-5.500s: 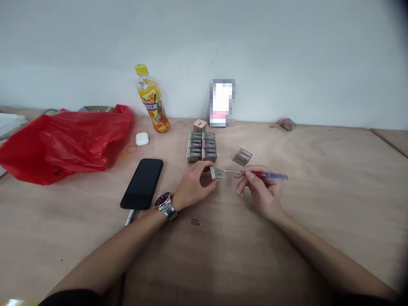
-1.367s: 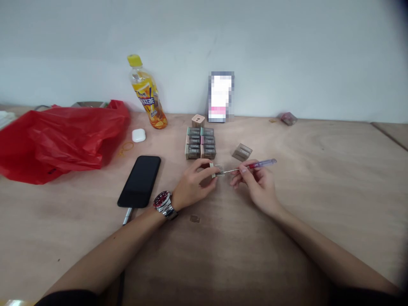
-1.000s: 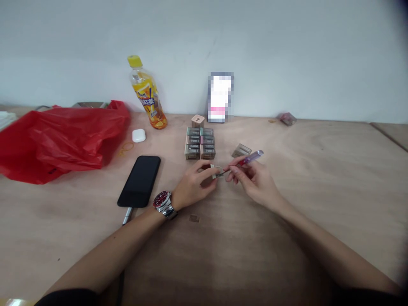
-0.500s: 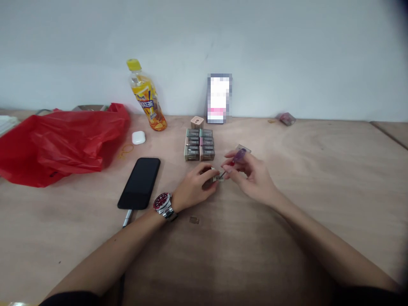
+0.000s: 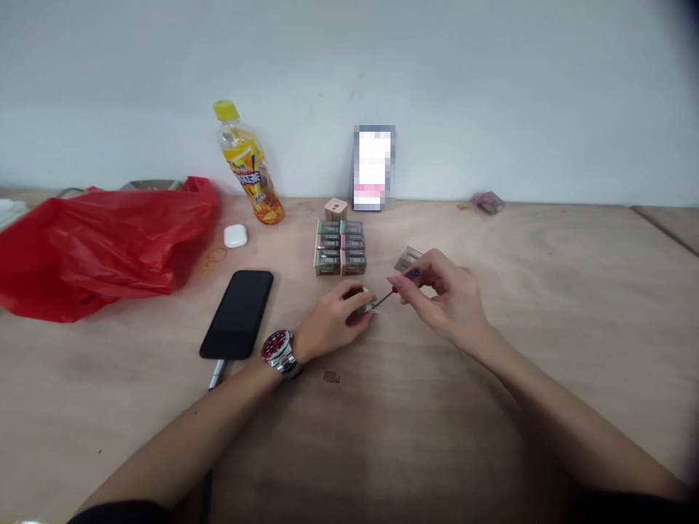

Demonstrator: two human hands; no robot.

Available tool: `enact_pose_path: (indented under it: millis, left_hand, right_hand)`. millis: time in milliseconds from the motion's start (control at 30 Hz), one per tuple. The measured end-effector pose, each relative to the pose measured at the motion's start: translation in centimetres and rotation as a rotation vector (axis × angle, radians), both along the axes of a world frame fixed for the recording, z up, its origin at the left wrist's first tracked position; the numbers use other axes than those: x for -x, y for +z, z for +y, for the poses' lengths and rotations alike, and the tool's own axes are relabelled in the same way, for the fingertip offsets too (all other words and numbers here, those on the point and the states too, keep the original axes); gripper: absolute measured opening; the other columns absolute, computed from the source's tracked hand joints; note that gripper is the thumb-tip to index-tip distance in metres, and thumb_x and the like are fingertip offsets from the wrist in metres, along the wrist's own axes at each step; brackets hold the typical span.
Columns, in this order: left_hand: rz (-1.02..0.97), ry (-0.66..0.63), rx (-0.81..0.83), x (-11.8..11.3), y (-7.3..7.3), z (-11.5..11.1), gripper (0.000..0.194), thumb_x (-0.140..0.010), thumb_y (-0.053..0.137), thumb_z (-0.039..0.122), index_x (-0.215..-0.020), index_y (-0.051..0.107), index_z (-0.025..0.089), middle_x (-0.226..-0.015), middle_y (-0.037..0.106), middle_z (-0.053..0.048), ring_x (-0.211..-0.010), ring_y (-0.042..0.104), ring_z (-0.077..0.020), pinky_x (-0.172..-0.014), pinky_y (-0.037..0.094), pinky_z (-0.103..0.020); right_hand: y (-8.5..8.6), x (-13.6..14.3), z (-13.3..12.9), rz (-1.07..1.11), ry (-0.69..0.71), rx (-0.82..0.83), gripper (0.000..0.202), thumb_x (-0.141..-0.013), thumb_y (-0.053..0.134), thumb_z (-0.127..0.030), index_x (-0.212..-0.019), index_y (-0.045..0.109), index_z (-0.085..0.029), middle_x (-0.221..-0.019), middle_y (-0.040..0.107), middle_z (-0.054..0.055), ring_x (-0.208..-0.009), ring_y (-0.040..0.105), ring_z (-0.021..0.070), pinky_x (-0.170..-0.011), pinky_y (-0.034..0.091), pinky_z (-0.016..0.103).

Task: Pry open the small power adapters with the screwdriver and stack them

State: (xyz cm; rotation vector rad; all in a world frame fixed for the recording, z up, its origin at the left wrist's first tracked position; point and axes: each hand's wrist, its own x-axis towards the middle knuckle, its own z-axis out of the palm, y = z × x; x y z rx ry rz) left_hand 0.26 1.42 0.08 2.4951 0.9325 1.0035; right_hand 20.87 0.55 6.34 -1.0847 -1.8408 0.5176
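My left hand (image 5: 337, 313) is closed around a small pale pencil sharpener part (image 5: 367, 304), mostly hidden by the fingers. A small screwdriver (image 5: 385, 297) with a thin shaft and a red and purple handle is pinched in my right hand (image 5: 445, 302). Its tip reaches the sharpener part at my left fingertips. Just behind my right hand lies a clear smoky case (image 5: 408, 258). Several boxy sharpeners with see-through cases (image 5: 341, 249) stand in two columns beyond my left hand. Behind them is a beige sharpener (image 5: 336, 209) with two holes on top.
A black phone (image 5: 237, 314) with a cable lies left of my watch. Farther left are a red plastic bag (image 5: 114, 247), a white earbud case (image 5: 235, 236) and a drink bottle (image 5: 251, 167). Another phone (image 5: 373, 167) leans on the wall. A small flat piece (image 5: 331, 377) lies near me.
My right hand has shifted slightly right and turned, drawing the screwdriver handle back so more shaft shows. More of the clear case is visible. My left hand keeps its hold.
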Motion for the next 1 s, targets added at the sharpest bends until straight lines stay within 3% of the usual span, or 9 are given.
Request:
enact_pose_path:
  millis: [133,233,333,467,667,733,867,933,1000]
  left_hand:
    - [0.002,-0.001,0.008,0.0,0.0,0.0,0.028,-0.088,0.058,0.016,-0.115,0.06,0.019,-0.113,0.058,-0.01,-0.102,0.061,-0.0189,-0.089,0.055,-0.036]
    - [0.005,0.003,0.007,0.0,-0.1,0.0,0.027,-0.087,0.058,0.016,-0.115,0.061,0.018,-0.113,0.057,-0.01,-0.1,0.061,-0.0182,-0.089,0.055,-0.035]
    - [0.012,0.005,0.011,0.0,-0.1,0.0,0.027,-0.088,0.058,0.017,-0.115,0.06,0.019,-0.112,0.057,-0.01,-0.101,0.06,-0.0186,-0.089,0.054,-0.036]
    - [0.01,0.001,0.015,0.0,-0.1,0.0,0.027,-0.088,0.057,0.017,-0.115,0.06,0.019,-0.113,0.058,-0.01,-0.101,0.061,-0.0188,-0.089,0.054,-0.036]
    - [0.025,0.001,0.022,0.0,0.1,0.0,0.026,-0.088,0.057,0.017,-0.114,0.061,0.018,-0.113,0.058,-0.01,-0.101,0.06,-0.0192,-0.089,0.054,-0.035]
    - [0.02,0.001,0.014,0.0,0.1,0.0,0.026,-0.088,0.058,0.017,-0.114,0.06,0.019,-0.113,0.058,-0.01,-0.101,0.06,-0.0189,-0.089,0.054,-0.035]
    - [0.018,0.005,0.012,0.0,0.0,0.0,0.027,-0.088,0.058,0.017,-0.115,0.06,0.019,-0.113,0.057,-0.01,-0.1,0.06,-0.0186,-0.088,0.054,-0.035]
    - [0.022,0.006,0.01,0.0,0.0,0.0,0.027,-0.088,0.057,0.017,-0.114,0.06,0.019,-0.113,0.057,-0.01,-0.1,0.061,-0.0187,-0.088,0.054,-0.035]
    - [0.02,0.004,0.009,0.0,0.1,0.0,0.026,-0.088,0.057,0.017,-0.114,0.06,0.019,-0.113,0.057,-0.01,-0.1,0.061,-0.0188,-0.088,0.054,-0.035]
  right_hand:
    - [0.1,-0.3,0.0,-0.069,-0.023,-0.05,0.024,-0.09,0.06,-0.03,-0.111,0.057,-0.019,-0.079,0.066,0.002,-0.062,0.064,0.0131,-0.054,0.053,0.026]
    - [0.6,-0.7,-0.1,-0.148,0.04,-0.111,0.03,-0.095,0.05,-0.024,-0.124,0.054,-0.018,-0.087,0.069,0.004,-0.07,0.067,0.0141,-0.063,0.056,0.028]
    - [1.1,-1.1,-0.1,-0.221,0.089,-0.17,0.025,-0.097,0.045,-0.02,-0.119,0.056,-0.017,-0.088,0.071,0.005,-0.074,0.068,0.014,-0.066,0.056,0.027]
    - [1.1,-1.2,0.2,-0.329,-0.03,-0.243,0.008,-0.095,0.053,-0.024,-0.092,0.059,-0.019,-0.069,0.068,0.001,-0.055,0.063,0.012,-0.052,0.048,0.024]
    - [1.5,-1.2,0.1,-0.418,-0.088,-0.184,0.029,-0.097,0.048,-0.039,-0.077,0.053,-0.019,-0.055,0.06,-0.001,-0.042,0.054,0.0113,-0.044,0.037,0.024]
    - [1.9,-1.2,-0.1,-0.452,-0.053,-0.124,0.031,-0.1,0.039,-0.038,-0.084,0.054,-0.018,-0.061,0.063,0.002,-0.047,0.056,0.0127,-0.047,0.04,0.026]
    - [2.5,-1.2,-0.3,-0.451,0.073,0.012,0.026,-0.101,0.033,-0.032,-0.115,0.049,-0.016,-0.086,0.069,0.007,-0.07,0.066,0.0175,-0.064,0.049,0.03]
    - [2.4,-1.3,-0.2,-0.433,0.127,0.053,0.024,-0.101,0.035,-0.029,-0.118,0.045,-0.017,-0.084,0.069,0.005,-0.072,0.068,0.0177,-0.067,0.05,0.031]
    - [2.0,-1.3,0.1,-0.377,0.136,0.068,0.017,-0.1,0.04,-0.03,-0.11,0.046,-0.019,-0.075,0.068,0.002,-0.066,0.067,0.0161,-0.063,0.049,0.028]
